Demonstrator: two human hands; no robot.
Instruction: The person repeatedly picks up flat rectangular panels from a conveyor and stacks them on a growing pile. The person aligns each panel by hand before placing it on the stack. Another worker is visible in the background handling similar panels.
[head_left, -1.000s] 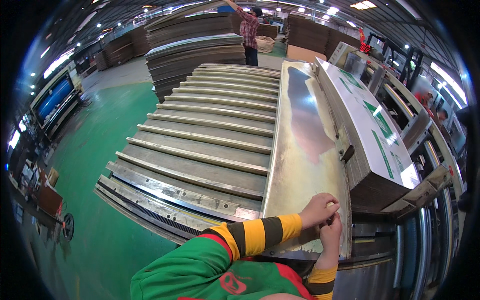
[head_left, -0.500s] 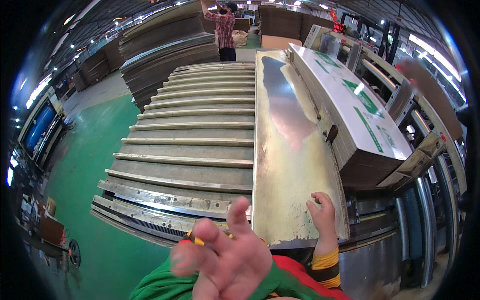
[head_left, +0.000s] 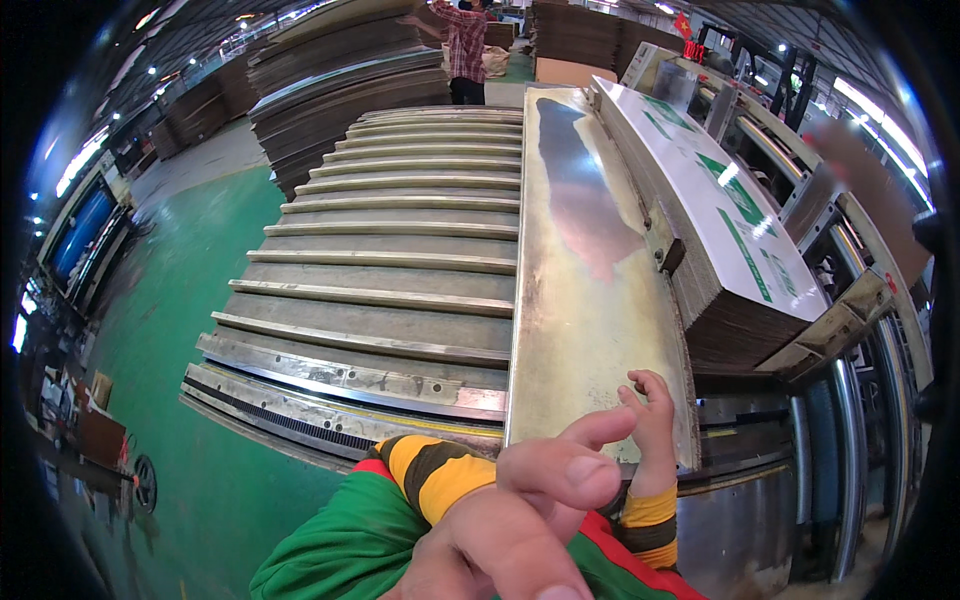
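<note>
Right hand [head_left: 655, 415] is up over the near right corner of the metal plate [head_left: 570, 340], fingers a bit curled and thumb apart, so loosely spread; can't tell if it's touching. Left hand [head_left: 500, 525] is super close to the lens, fingers bent, covering part of the plate's near edge, no telling if it's pinching anything. Plate runs along the ribbed bed's [head_left: 400, 272] right edge, white-and-green sheet stack [head_left: 715, 195] along its own right edge.
</note>
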